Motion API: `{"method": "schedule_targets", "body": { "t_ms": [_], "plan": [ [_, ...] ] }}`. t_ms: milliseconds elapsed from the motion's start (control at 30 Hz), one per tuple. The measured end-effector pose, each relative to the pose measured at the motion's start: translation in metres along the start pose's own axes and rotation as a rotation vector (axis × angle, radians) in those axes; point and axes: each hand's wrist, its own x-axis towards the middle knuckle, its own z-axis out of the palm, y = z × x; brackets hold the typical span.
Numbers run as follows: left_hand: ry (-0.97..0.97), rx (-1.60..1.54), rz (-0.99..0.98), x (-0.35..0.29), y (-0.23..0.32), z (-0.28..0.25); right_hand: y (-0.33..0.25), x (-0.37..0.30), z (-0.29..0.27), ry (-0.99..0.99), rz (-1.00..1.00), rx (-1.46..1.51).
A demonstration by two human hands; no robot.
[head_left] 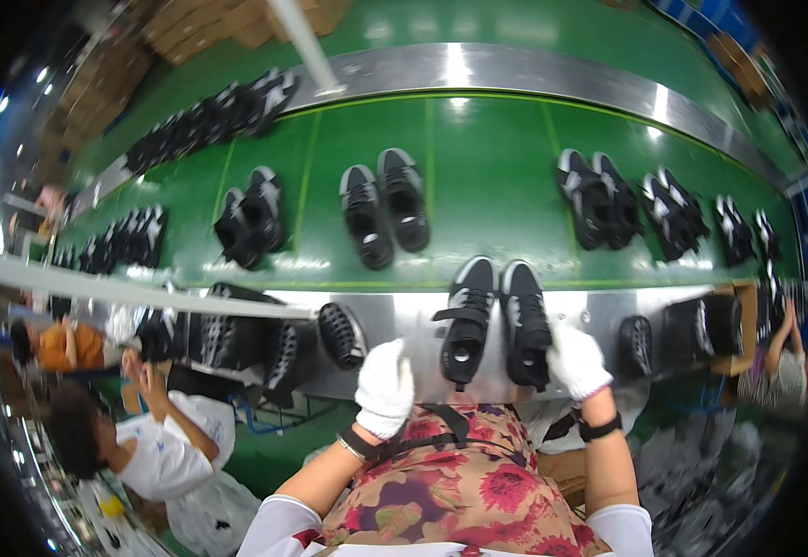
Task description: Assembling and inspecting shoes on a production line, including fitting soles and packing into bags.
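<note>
A pair of black sports shoes with grey-white toes stands on the metal ledge in front of me: a left shoe (468,325) and a right shoe (525,325). The left shoe's strap sticks out sideways. My right hand (579,362), in a white knitted glove, is closed at the outer side of the right shoe, by its strap; the fingertips are partly hidden. My left hand (386,390), gloved alike, hovers left of the pair with loosely bent fingers and nothing visible in it. Beside it on the ledge lies a black shoe (342,335) with its patterned sole showing.
Beyond the ledge, a green conveyor belt (488,186) carries several shoe pairs, with a pair (384,209) ahead left. More shoes (223,111) line the far metal rail. At right stand a dark shoe (637,343) and a carton (746,325). A co-worker (158,446) sits at left.
</note>
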Motion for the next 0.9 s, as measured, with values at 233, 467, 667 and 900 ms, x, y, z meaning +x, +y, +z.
{"method": "schedule_targets", "body": {
  "t_ms": [233,467,667,900],
  "plan": [
    [0.147,-0.012,-0.883,-0.055,-0.079,-0.027,-0.175,0.042,0.006,0.068,-0.635,0.442],
    [0.129,-0.434,-1.177,-0.055,-0.129,-0.017,-0.277,0.067,0.108,-0.075,-0.772,0.231],
    [0.065,-0.219,-1.112,-0.049,-0.11,-0.025,-0.272,0.073,0.122,-0.136,-0.785,0.217],
    [0.264,-0.931,-1.06,-0.018,-0.047,-0.078,-0.234,0.038,0.022,-0.325,-0.859,0.522]
  ]
}}
